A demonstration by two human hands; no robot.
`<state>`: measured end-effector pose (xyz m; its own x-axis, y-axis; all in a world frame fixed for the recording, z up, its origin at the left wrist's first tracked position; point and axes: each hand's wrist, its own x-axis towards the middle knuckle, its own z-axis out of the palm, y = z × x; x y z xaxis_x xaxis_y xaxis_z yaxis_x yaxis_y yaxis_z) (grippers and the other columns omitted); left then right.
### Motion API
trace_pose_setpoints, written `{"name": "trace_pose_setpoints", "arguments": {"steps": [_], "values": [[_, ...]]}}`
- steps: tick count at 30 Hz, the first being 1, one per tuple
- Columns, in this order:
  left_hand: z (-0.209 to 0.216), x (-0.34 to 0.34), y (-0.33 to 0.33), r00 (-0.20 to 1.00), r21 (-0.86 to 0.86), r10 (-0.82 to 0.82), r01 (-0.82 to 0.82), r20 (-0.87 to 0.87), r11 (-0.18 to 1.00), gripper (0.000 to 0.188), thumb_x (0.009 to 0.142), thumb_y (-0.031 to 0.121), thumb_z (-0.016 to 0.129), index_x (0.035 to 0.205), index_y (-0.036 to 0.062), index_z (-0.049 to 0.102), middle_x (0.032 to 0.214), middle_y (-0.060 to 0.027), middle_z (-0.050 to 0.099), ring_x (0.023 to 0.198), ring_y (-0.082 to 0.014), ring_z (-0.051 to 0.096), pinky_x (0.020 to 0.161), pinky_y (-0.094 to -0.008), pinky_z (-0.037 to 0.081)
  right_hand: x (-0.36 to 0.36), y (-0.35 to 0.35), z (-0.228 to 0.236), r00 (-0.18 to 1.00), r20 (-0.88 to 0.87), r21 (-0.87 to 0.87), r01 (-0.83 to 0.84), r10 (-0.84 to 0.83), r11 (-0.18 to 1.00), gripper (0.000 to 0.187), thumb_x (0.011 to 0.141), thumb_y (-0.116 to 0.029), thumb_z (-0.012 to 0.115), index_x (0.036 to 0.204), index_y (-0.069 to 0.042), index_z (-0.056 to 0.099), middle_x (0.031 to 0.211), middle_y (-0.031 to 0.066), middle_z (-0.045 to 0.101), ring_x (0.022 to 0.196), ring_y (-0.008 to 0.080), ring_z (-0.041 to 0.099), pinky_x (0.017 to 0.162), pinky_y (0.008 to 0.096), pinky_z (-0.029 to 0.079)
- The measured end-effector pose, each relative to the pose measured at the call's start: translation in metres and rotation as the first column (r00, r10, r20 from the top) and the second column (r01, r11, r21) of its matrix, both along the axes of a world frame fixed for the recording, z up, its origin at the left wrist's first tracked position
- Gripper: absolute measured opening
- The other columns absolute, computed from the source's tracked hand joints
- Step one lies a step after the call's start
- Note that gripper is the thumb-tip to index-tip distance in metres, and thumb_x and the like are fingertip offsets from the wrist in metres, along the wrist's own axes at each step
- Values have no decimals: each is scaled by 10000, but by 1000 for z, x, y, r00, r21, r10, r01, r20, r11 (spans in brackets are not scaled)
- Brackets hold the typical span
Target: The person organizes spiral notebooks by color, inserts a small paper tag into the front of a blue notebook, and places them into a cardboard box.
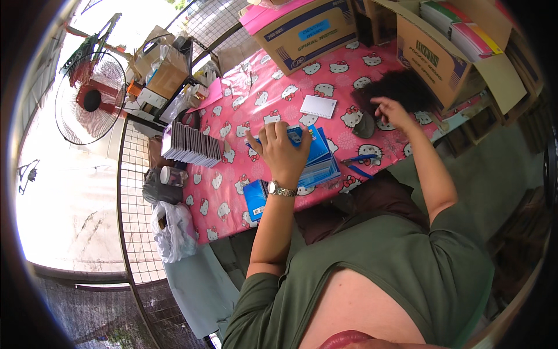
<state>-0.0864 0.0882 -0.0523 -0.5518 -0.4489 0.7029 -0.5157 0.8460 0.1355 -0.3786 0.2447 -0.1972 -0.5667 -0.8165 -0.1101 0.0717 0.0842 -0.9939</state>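
My left hand (282,152), with a metal-banded watch on its wrist, is closed over a blue notebook (294,135), fingers on its far side and thumb at the right. Under and beside it lie more blue notebooks (319,171) in a pile at the table's near edge. My right hand (394,114) is raised to the right, its index finger stretched out and apart, and I see nothing in it. Just beyond it is a heap of fine black material (401,90), too dark to make out. Blue-handled pliers (361,164) lie right of the pile.
A white spiral notepad (318,107) and a dark grey rounded object (364,125) lie on the pink patterned tablecloth (224,200). At left stands a row of notebooks (192,145); a blue notebook (254,199) lies nearer. Cardboard boxes (308,38) stand behind, a fan (91,99) far left.
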Motion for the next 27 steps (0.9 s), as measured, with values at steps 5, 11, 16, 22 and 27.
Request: {"name": "trace_pose_setpoints", "arguments": {"steps": [5, 11, 16, 22, 27], "values": [[1, 10, -1, 997, -4, -72, 72, 2, 997, 350, 747, 318, 754, 917, 48, 612, 931, -136, 612, 978, -350, 561, 1115, -530, 300, 23, 5, 10, 993, 94, -165, -57, 73, 985, 297, 1013, -100, 508, 1286, -63, 621, 825, -25, 582, 677, 56, 490, 651, 221, 449], [8, 12, -1, 989, 2, -125, 126, 75, 992, 311, 774, 270, 731, 952, 47, 605, 951, -131, 616, 991, -354, 570, 1106, -532, 312, 3, 11, 7, 957, 288, -292, 76, 12, 953, 313, 1043, -229, 501, 1295, -75, 604, 916, 15, 629, 752, 81, 561, 681, 233, 477], [17, 26, -7, 951, 84, -245, 233, 186, 969, 271, 900, 172, 560, 1140, 45, 568, 1010, -134, 610, 1062, -316, 547, 1155, -534, 236, -41, -1, 25, 973, 200, -205, -72, 114, 976, 373, 1040, -279, 507, 1354, -85, 558, 964, 13, 622, 703, 78, 545, 642, 230, 462], [20, 26, -14, 936, 116, -311, 295, 162, 948, 188, 905, 98, 570, 1087, 58, 596, 990, -117, 611, 1011, -311, 561, 1148, -519, 260, -20, -19, 50, 943, 294, -213, -94, 156, 972, 341, 1051, -232, 485, 1363, -123, 570, 894, -41, 527, 634, 59, 450, 611, 213, 430], [22, 16, -1, 917, 131, -370, 353, 145, 926, 191, 878, 88, 614, 1068, 77, 615, 978, -97, 614, 976, -304, 568, 1047, -474, 349, 8, -30, 60, 922, -110, -207, -387, 372, 898, 341, 961, -69, 561, 1295, -91, 628, 876, -23, 536, 685, 60, 487, 689, 255, 470]]}}
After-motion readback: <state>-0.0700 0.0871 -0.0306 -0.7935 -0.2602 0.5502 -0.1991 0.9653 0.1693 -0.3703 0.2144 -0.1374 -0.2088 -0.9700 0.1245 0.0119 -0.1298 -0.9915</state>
